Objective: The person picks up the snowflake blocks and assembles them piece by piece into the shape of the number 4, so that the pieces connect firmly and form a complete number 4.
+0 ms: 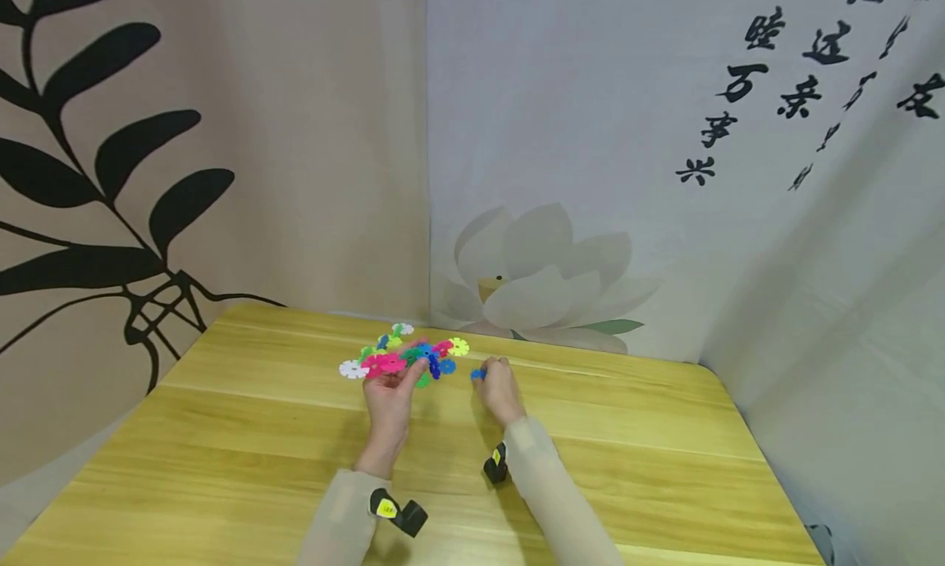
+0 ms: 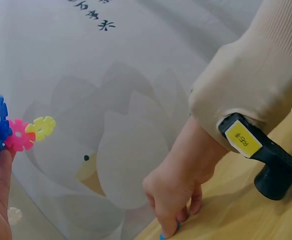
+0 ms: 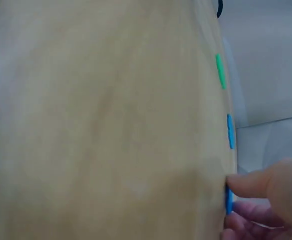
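Note:
My left hand [image 1: 389,402] grips a cluster of joined plastic snowflake discs [image 1: 391,362] in pink, white, green, yellow and blue, held up above the far part of the table. Its thumb presses near the blue and green discs. In the left wrist view, an upright blue disc [image 2: 1,117], a pink disc and a yellow disc [image 2: 41,128] stick out past the fingers. To the right, my right hand [image 1: 502,391] pinches a blue snowflake disc [image 3: 229,200] at the tabletop, thumb against one side. Part of that disc is hidden by the fingers.
A loose blue disc [image 3: 230,131] and a green disc [image 3: 220,71] lie flat on the wooden table [image 1: 627,451] close to the right hand. Behind the table's far edge hangs a printed curtain [image 1: 561,139]. Wrist cameras [image 1: 399,513] are strapped on both sleeves.

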Demonstrator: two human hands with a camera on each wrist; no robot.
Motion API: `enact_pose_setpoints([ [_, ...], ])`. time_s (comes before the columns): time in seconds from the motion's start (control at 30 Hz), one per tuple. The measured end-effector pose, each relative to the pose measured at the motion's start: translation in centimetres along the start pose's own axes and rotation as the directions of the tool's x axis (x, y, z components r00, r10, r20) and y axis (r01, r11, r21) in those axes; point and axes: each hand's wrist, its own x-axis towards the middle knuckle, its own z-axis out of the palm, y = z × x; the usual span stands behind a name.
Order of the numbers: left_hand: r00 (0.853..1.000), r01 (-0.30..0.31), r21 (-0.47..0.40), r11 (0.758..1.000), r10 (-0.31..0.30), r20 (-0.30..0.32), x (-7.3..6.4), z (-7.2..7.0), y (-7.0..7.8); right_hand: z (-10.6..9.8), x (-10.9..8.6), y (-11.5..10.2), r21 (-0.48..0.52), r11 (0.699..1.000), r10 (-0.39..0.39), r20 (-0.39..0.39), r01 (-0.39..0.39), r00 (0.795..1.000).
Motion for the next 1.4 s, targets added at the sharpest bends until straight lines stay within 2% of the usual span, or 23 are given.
enact_pose_setpoints([
  [0.17,1.0,-0.013,-0.012,1.0,0.013,0.001,0.1,-0.2,0.0,-0.8,0.2,-0.2,-0.002,0.999,0.033,0.112,-0.033,0.993],
  [0.3,1.0,-0.025,-0.011,1.0,0.025,0.001,0.1,-0.4,0.0,-1.4,0.0,-0.1,0.069,0.995,0.062,0.164,-0.074,0.984],
  [0.43,1.0,-0.017,-0.007,1.0,0.017,0.0,0.1,-0.5,0.1,-1.5,-1.0,0.2,0.202,0.976,0.054,0.15,-0.084,0.987],
  [0.57,1.0,-0.01,-0.004,1.0,0.01,-0.006,0.0,-0.5,0.0,-1.3,-2.4,0.1,0.372,0.926,0.039,0.093,-0.071,0.995],
  [0.63,1.0,-0.007,0.003,1.0,0.007,-0.008,0.0,-0.5,-0.1,-1.3,-3.2,-0.3,0.479,0.876,0.038,0.066,-0.065,0.997],
  [0.77,1.0,-0.012,0.015,1.0,0.012,-0.001,0.0,-0.6,-0.2,-2.0,-5.0,-1.6,0.688,0.72,0.042,0.084,-0.089,0.996],
  [0.8,1.0,-0.012,0.019,1.0,0.012,0.002,0.0,-0.6,-0.2,-2.4,-5.4,-2.0,0.725,0.681,0.051,0.099,-0.107,0.994],
  [0.9,1.0,-0.019,0.016,1.0,0.019,0.014,0.0,-0.6,-0.3,-3.4,-6.4,-3.0,0.789,0.594,0.075,0.14,-0.157,0.987],
  [1.07,0.999,-0.019,-0.004,1.0,0.019,0.031,-0.1,-0.5,-0.4,-5.1,-7.7,-4.4,0.849,0.488,0.083,0.188,-0.204,0.979],
  [1.23,0.999,-0.023,-0.019,1.0,0.024,0.034,-0.3,-0.3,-0.5,-6.2,-8.9,-5.7,0.881,0.412,0.079,0.22,-0.233,0.972],
  [1.4,0.999,-0.034,-0.029,0.999,0.035,0.033,-0.4,0.0,-0.5,-6.6,-9.7,-6.8,0.919,0.295,0.072,0.25,-0.26,0.966],
])
